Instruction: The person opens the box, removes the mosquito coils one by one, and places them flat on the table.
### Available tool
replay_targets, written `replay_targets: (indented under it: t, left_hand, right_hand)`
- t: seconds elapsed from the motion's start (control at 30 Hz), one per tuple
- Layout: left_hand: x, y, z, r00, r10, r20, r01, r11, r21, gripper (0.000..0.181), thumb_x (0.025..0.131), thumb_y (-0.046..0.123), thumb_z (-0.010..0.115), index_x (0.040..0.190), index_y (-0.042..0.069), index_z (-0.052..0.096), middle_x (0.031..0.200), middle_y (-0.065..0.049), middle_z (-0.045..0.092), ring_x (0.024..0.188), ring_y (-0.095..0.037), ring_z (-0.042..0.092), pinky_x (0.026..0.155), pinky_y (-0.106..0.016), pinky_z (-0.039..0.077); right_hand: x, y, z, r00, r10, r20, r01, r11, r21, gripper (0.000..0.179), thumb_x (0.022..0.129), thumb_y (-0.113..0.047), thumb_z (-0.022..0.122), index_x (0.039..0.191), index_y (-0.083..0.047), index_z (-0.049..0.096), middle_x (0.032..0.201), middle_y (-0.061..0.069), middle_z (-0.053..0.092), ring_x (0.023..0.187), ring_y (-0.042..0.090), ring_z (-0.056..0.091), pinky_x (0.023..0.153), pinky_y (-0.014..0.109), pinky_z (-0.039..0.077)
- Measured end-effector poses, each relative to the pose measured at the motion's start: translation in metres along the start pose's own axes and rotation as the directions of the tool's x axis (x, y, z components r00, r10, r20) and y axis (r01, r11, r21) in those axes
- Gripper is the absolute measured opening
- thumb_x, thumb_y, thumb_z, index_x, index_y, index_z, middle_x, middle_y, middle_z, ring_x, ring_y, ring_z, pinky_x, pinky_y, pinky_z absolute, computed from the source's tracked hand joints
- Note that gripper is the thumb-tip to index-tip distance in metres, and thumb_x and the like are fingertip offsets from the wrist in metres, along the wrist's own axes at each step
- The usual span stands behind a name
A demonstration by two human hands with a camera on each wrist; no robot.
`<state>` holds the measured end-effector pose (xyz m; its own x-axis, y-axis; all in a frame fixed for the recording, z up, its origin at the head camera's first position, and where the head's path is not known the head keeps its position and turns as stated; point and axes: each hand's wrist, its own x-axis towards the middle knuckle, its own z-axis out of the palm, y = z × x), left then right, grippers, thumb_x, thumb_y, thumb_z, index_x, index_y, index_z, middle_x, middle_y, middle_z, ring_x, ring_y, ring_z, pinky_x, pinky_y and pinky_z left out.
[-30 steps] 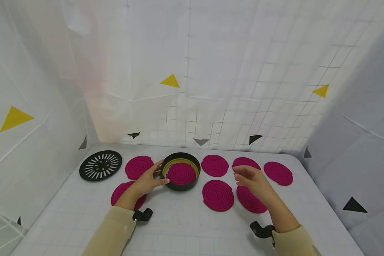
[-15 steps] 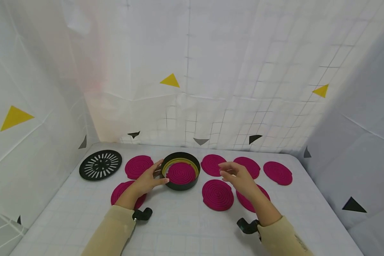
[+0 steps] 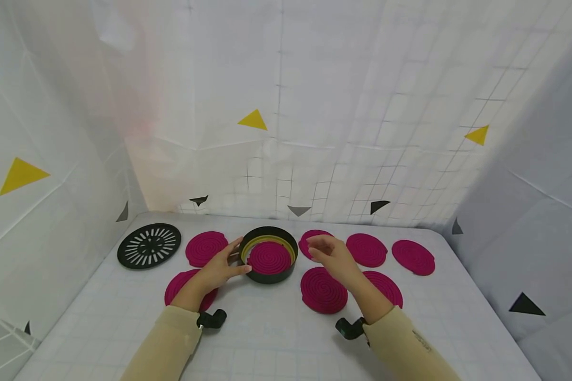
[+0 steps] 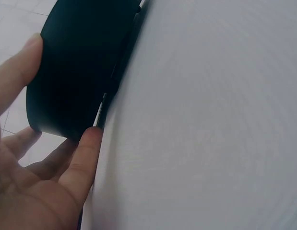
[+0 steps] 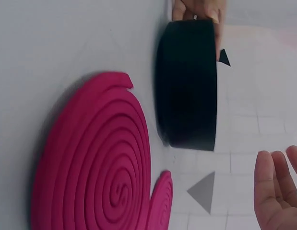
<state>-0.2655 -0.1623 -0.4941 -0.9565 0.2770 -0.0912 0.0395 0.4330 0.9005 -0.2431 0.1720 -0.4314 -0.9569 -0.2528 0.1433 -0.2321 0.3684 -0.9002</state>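
My left hand (image 3: pixel 224 267) steadies a round black tin (image 3: pixel 270 278), thumb and fingers spread about its left side. In the left wrist view, the fingertips meet the tin's dark wall (image 4: pixel 81 67). Inside the tin, a magenta spiral mosquito coil (image 3: pixel 269 257) lies over a yellow inner ring (image 3: pixel 267 238). My right hand (image 3: pixel 333 256), with loosely bent fingers and nothing in them, hovers right of the tin and overlaps a back coil (image 3: pixel 307 243). In the right wrist view, its fingers (image 5: pixel 266 177) are apart from the tin and from a large coil (image 5: pixel 105 163).
More magenta coils lie flat on the white table: a front one (image 3: pixel 324 290), several to the right such as the far-right coil (image 3: pixel 413 257), and two on the left, including the back-left coil (image 3: pixel 206 248). A slotted black lid (image 3: pixel 150 246) rests far left. White walls surround the table.
My right hand has moved left across the coils toward the tin, uncovering coils on the right. The left hand and the tin have stayed in place.
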Motion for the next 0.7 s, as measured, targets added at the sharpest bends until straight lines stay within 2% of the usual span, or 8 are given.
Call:
replay_targets:
  t: [0.2,0.47,0.7]
  left_hand:
    - [0.001,-0.001,0.0,1.0,-0.001,0.0,0.001,1.0,-0.003,0.096,0.083,0.042,0.081,0.159,0.033,0.024,0.16,-0.011,0.034,0.146,-0.034,0.032,0.105,-0.061,0.041]
    - [0.002,-0.001,0.0,1.0,0.007,0.001,-0.007,1.0,0.003,0.096,0.084,0.041,0.081,0.16,0.029,0.023,0.159,-0.012,0.035,0.146,-0.035,0.033,0.106,-0.061,0.04]
    - [0.002,-0.003,0.0,1.0,0.01,-0.001,-0.01,1.0,-0.001,0.097,0.082,0.043,0.082,0.159,0.031,0.025,0.159,-0.011,0.035,0.146,-0.034,0.034,0.106,-0.061,0.04]
  right_hand:
    - [0.011,-0.003,0.015,1.0,-0.002,-0.001,0.002,1.0,-0.001,0.032,0.098,-0.014,0.065,0.127,-0.001,0.062,0.122,0.015,0.066,0.108,0.026,0.065,0.09,0.036,0.056]
    - [0.025,-0.006,0.031,1.0,0.005,-0.019,-0.005,0.999,-0.041,0.024,0.097,-0.011,0.067,0.12,-0.007,0.068,0.118,0.014,0.069,0.104,0.022,0.066,0.088,0.039,0.056]
    - [0.038,-0.006,0.043,0.999,0.029,-0.023,-0.031,0.996,-0.086,0.022,0.095,-0.01,0.069,0.116,-0.008,0.071,0.112,0.008,0.07,0.103,0.022,0.065,0.085,0.037,0.056]
